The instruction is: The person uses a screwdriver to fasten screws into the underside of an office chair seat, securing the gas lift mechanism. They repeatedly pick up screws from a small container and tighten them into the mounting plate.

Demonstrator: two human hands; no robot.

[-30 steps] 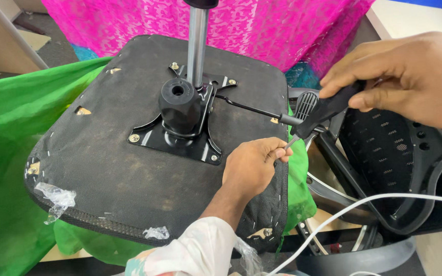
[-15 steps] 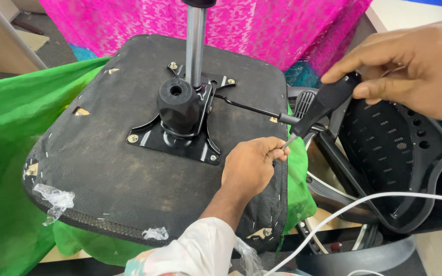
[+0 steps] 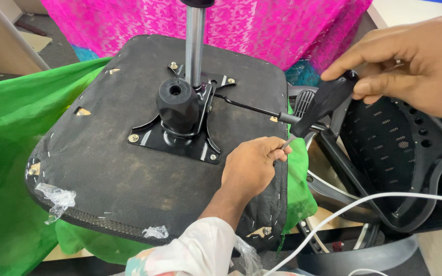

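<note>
Gripping screwdriver [image 3: 319, 102] handle, right hand [image 3: 410, 66]; left hand [image 3: 251, 166] pinching its tip on seat underside [image 3: 103, 168].

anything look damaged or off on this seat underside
Yes. Torn clear plastic scraps cling to the near edge of the upturned seat base, its black fabric looks dusty and scuffed, and staples show along the rim. The right hand holds a screwdriver; the left hand pinches its tip.

Green cloth [image 3: 6, 153] under the seat, pink fabric [image 3: 262, 25] behind — white cable [image 3: 354, 204] at right.
</note>
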